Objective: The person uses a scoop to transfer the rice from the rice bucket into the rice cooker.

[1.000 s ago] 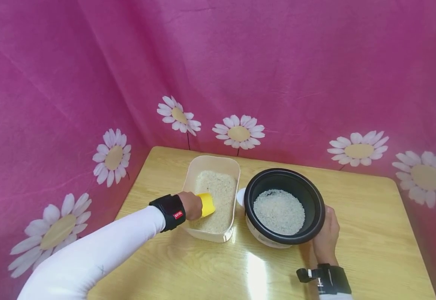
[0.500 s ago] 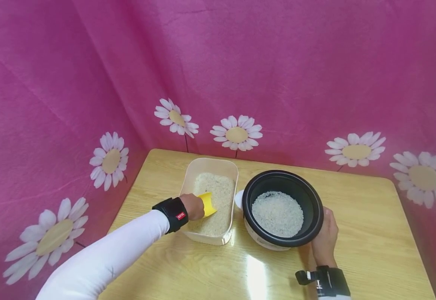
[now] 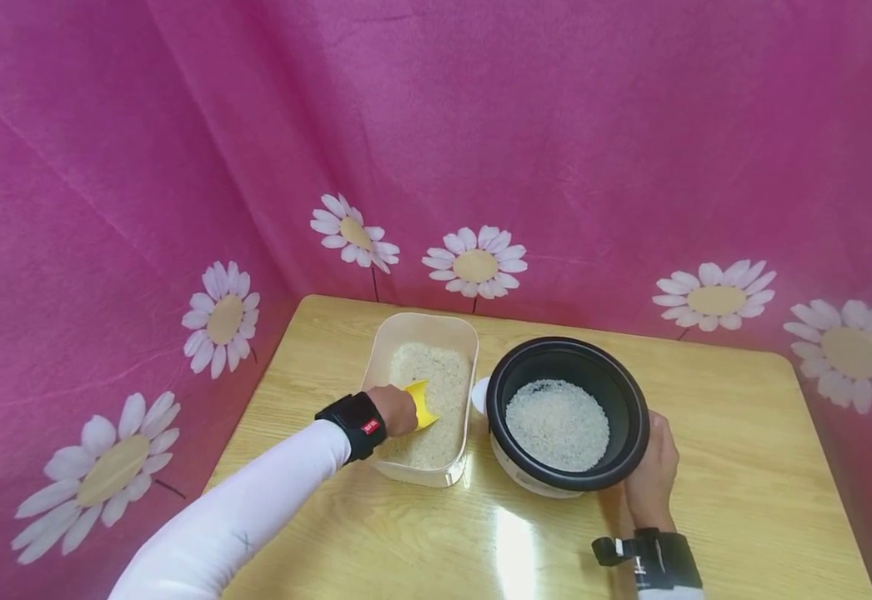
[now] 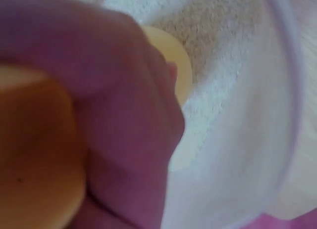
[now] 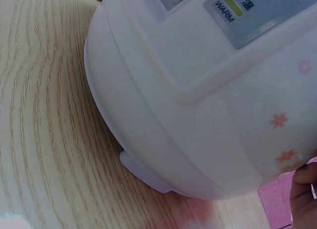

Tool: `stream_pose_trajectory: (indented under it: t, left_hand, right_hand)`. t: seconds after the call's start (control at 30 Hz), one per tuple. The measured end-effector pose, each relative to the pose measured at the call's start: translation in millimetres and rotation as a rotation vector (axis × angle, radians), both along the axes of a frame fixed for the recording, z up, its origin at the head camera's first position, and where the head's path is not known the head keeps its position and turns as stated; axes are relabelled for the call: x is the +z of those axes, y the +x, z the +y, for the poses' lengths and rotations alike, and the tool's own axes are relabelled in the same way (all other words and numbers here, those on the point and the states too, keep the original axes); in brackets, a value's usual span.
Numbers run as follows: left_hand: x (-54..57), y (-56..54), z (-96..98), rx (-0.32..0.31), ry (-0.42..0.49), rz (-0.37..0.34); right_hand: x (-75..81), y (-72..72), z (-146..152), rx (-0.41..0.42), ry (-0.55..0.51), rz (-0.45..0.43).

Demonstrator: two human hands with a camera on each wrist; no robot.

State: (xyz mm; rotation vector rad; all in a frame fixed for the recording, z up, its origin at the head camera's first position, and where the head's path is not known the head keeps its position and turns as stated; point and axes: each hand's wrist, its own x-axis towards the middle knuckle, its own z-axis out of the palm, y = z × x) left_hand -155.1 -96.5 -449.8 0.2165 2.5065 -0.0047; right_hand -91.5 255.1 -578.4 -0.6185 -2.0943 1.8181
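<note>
My left hand (image 3: pixel 394 410) grips a yellow scoop (image 3: pixel 423 403) inside a pale plastic bin (image 3: pixel 454 327) of rice (image 3: pixel 432 367). In the left wrist view the curled fingers (image 4: pixel 129 90) wrap the scoop, and part of it shows beyond them over the grains. To the right stands a white rice cooker (image 5: pixel 208 130) with a black inner pot (image 3: pixel 578 354), uncovered and partly filled with more rice (image 3: pixel 559 425). My right hand (image 3: pixel 654 467) holds the cooker at its right side; its fingers appear at the edge of the right wrist view, and much of its grip is hidden.
Both containers stand side by side on a light wooden table (image 3: pixel 751 467). A white side handle (image 3: pixel 481 395) of the cooker juts toward the bin. Behind and at the left hangs a pink cloth (image 3: pixel 593 150) with large daisies, close to the table's edges.
My left hand has moved slightly to the right within the bin, and the scoop has turned so less of it shows. My right hand stays at the cooker.
</note>
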Motion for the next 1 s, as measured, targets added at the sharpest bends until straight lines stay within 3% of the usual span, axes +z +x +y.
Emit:
stream_pose_trajectory:
  t: [0.17, 0.33, 0.43, 0.63, 0.7, 0.73, 0.93, 0.97, 1.0]
  left_hand:
    - [-11.1, -6.6, -5.0, 0.065, 0.06, -0.079]
    - [-12.9, -13.9, -9.7, 0.117, 0.116, -0.181]
    - [-12.1, -15.5, -8.6, 0.122, 0.112, -0.195]
    - [-6.1, -17.8, -5.0, 0.05, 0.061, -0.186]
    - [-2.4, -18.5, -5.7, 0.061, 0.068, -0.189]
    - [0.1, -18.3, -6.7, 0.107, 0.095, -0.196]
    - [12.7, -24.3, -7.9, 0.161, 0.133, -0.214]
    - [13.3, -26.7, -7.4, 0.13, 0.112, -0.213]
    - [13.9, -27.9, -7.2, 0.152, 0.116, -0.215]
  right_hand:
    - [0.9, -0.5, -0.7, 0.002, -0.015, -0.004]
    - [3.0, -2.0, 0.1, -0.006, -0.021, -0.004]
    - [3.6, -2.3, 0.6, -0.014, -0.013, -0.01]
    - [1.2, -2.0, 1.5, -0.014, -0.004, -0.021]
    - [0.2, -1.7, 1.2, -0.008, -0.006, -0.02]
    - [-0.3, -1.7, 1.1, -0.007, -0.012, -0.021]
    - [-0.8, -1.1, 0.3, -0.027, -0.041, -0.012]
    - [-0.4, -0.8, 0.0, -0.03, -0.043, -0.007]
    - [-0.2, -0.7, -0.2, -0.033, -0.045, -0.003]
